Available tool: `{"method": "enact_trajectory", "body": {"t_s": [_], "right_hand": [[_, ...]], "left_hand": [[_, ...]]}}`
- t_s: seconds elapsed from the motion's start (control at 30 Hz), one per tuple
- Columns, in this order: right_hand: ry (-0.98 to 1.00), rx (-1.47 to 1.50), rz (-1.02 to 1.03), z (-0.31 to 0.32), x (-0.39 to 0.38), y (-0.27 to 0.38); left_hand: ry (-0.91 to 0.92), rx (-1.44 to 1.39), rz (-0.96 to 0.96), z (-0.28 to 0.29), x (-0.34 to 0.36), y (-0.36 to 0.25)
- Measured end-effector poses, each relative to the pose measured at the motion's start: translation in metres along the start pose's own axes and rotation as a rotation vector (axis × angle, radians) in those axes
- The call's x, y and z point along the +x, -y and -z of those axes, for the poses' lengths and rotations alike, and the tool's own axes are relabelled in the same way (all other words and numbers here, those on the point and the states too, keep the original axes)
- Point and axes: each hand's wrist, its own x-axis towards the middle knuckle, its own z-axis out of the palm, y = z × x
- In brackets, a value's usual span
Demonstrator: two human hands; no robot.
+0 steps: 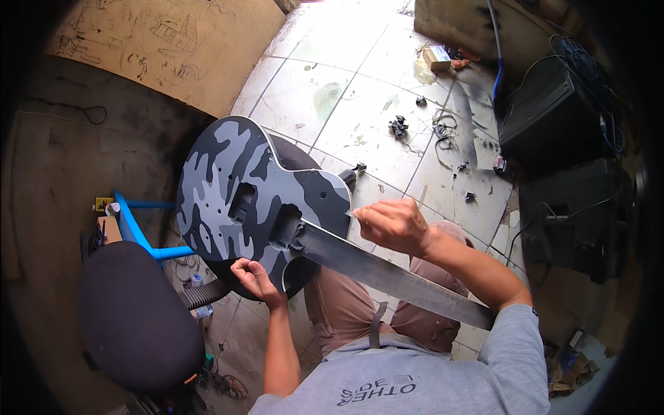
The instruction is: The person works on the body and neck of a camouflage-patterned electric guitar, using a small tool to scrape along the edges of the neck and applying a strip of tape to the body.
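A guitar body (211, 176) in grey and black camouflage, with pale edging, holes and open cavities, lies face up over my lap. Its long, bare dark neck (373, 273) runs down to the right beneath my right forearm. My left hand (254, 278) has curled fingers at the body's near lower edge, closed against it. At the body's right edge, my right hand (391, 223) is pinched; a small pale bit at its fingertips is too small to name. A dark round surface shows under the body.
To the left stand a padded black seat (138, 311), blue tubing (169, 253) and a drawn-on board (159, 34). Black cases (560, 214) with cables line the right. Crumpled black scraps (398, 126) and a small box (437, 57) lie on the tiled floor (325, 76).
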Motion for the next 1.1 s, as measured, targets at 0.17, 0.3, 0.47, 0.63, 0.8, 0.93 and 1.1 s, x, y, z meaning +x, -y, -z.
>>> {"method": "enact_trajectory", "body": {"t_s": [0.17,0.3,0.47,0.63,0.8,0.93,1.1], "right_hand": [[0.061,0.017,0.195,0.005,-0.009,0.004],[0.073,0.039,0.158,0.008,-0.001,-0.007],[0.091,0.005,0.117,0.006,-0.004,-0.003],[0.129,-0.025,0.313,0.006,-0.011,-0.001],[0.097,0.085,0.053,0.009,-0.007,-0.005],[0.112,0.033,0.125,0.003,-0.012,0.000],[0.148,0.157,0.228,0.005,-0.013,-0.003]], "left_hand": [[-0.005,0.000,0.007,-0.006,0.002,-0.011],[-0.007,0.012,-0.013,-0.005,0.002,-0.009],[0.001,0.043,-0.031,-0.003,0.002,-0.006],[-0.041,0.105,-0.074,-0.006,0.001,-0.006],[-0.103,0.034,-0.038,-0.008,0.001,-0.006],[-0.113,0.042,-0.051,-0.009,0.002,-0.006],[-0.125,0.064,-0.043,-0.013,0.002,-0.012]]}}
